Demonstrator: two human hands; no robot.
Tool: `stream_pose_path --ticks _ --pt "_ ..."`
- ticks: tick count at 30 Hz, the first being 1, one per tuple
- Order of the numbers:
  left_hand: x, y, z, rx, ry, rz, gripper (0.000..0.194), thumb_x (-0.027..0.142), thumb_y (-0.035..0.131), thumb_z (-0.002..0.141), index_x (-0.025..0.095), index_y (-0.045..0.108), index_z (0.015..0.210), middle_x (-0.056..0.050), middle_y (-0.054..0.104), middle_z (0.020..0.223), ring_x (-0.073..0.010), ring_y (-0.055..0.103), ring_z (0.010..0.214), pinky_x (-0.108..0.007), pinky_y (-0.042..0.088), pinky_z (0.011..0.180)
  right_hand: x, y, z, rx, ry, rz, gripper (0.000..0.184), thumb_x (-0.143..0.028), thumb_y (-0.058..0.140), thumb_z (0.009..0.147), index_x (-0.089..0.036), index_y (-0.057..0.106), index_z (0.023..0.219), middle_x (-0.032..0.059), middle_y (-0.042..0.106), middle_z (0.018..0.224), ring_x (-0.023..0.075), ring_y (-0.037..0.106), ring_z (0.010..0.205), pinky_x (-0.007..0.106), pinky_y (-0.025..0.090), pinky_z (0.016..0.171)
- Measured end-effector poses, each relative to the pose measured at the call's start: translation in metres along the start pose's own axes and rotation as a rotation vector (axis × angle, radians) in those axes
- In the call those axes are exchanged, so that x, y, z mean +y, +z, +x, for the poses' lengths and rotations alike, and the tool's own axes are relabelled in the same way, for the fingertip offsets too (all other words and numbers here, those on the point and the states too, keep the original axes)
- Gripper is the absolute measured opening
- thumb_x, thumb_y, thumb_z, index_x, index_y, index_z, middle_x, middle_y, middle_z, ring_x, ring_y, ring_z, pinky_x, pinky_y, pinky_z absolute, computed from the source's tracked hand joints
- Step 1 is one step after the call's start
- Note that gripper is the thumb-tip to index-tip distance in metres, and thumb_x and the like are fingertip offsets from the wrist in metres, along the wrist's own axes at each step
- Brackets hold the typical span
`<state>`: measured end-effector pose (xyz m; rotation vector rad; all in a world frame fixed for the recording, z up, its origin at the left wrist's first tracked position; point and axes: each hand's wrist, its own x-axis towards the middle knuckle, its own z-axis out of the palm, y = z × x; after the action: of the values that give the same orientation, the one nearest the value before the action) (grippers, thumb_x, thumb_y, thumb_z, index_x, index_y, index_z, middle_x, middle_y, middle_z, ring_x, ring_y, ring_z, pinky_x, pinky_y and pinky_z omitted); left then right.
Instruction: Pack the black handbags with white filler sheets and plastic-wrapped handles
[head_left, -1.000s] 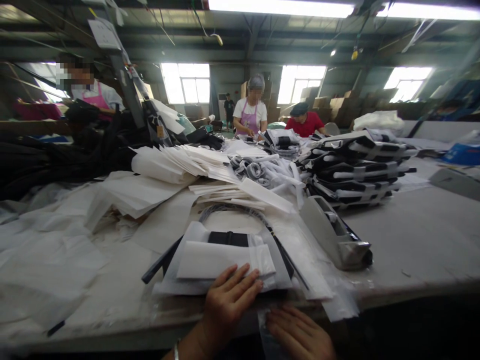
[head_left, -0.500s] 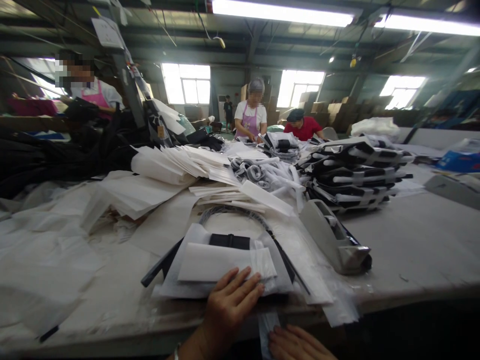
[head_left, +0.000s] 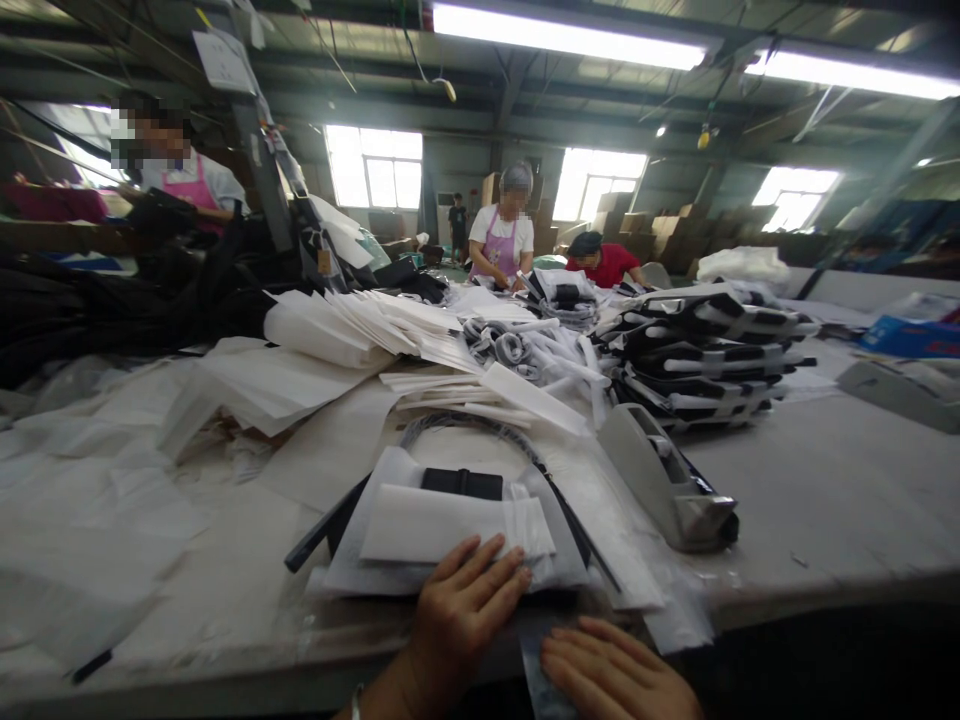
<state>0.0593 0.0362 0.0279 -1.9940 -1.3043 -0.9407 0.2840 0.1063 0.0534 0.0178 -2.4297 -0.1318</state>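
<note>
In front of me lies a black bag point(head_left: 463, 484), mostly covered by white wrapping, its plastic-wrapped loop handle point(head_left: 472, 421) arching toward the far side. A folded white paper point(head_left: 420, 525) rests across its front, with translucent strips at the right end. My left hand point(head_left: 472, 595) lies flat on the paper and wrapping, fingers stretched out. Lower right, at the table's front edge, my right hand point(head_left: 611, 668) has its fingers extended over a translucent plastic strip point(head_left: 536, 665). Its thumb is hidden. A grey tape dispenser point(head_left: 660, 490) stands to the right.
Stacked white paper sheets point(head_left: 360, 330) and a heap of white rolls and strips point(head_left: 532, 350) lie beyond the bag. A pile of wrapped black bags point(head_left: 712, 350) rises at right. Black material point(head_left: 150, 310) fills the left. Several people work farther back.
My right hand has moved slightly up and to the right along the table edge, with the strip under its fingers. My left hand stays on the paper.
</note>
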Motion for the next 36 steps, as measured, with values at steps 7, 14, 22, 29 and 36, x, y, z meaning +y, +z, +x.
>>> stream_pose_path --ticks 7,14,22,29,36 --pt "0.000 0.002 -0.001 0.006 -0.017 0.002 0.031 0.017 0.042 0.103 0.020 0.072 0.109 -0.001 0.074 0.117 -0.0182 0.069 0.111 -0.035 0.048 0.108 0.018 -0.005 0.029 0.031 0.088 -0.019 0.034 -0.010 0.038 0.097 -0.017 0.070 0.108 0.0045 0.080 0.094 0.0158 0.075 0.091 0.030 0.055 0.097" --pt "0.000 0.007 0.000 0.062 -0.024 0.005 0.033 0.014 0.041 0.103 0.017 0.073 0.097 0.001 0.073 0.119 -0.0174 0.069 0.111 -0.035 0.036 0.117 0.037 0.008 0.048 0.013 0.292 0.071 0.052 -0.001 0.041 0.067 -0.023 0.068 0.105 0.0027 0.079 0.092 0.0172 0.074 0.081 0.026 0.058 0.075" --pt "-0.005 0.005 0.001 0.071 0.000 0.016 0.035 0.011 0.038 0.103 0.016 0.073 0.101 0.002 0.076 0.112 -0.0170 0.069 0.110 -0.036 0.021 0.123 0.047 0.021 0.045 -0.155 0.660 0.322 0.042 -0.006 0.044 0.066 -0.028 0.072 0.087 -0.0014 0.075 0.084 0.0181 0.069 0.079 0.025 0.054 0.071" --pt "-0.009 0.009 -0.002 0.098 0.030 0.005 0.037 0.011 0.037 0.104 0.014 0.073 0.097 -0.001 0.079 0.103 -0.0160 0.071 0.106 -0.035 0.026 0.122 0.054 0.026 0.056 -0.298 0.885 0.318 0.014 -0.013 0.056 0.080 -0.025 0.063 0.078 -0.0012 0.071 0.078 0.0185 0.067 0.073 0.027 0.047 0.066" --pt "-0.010 0.010 -0.004 0.062 0.017 -0.018 0.033 0.010 0.040 0.101 0.014 0.073 0.098 -0.001 0.079 0.101 -0.0118 0.072 0.103 -0.029 0.024 0.121 0.062 0.027 0.067 -0.392 0.991 0.297 0.014 -0.021 0.070 0.079 -0.023 0.058 0.071 -0.0030 0.067 0.070 0.0172 0.062 0.067 0.026 0.038 0.061"
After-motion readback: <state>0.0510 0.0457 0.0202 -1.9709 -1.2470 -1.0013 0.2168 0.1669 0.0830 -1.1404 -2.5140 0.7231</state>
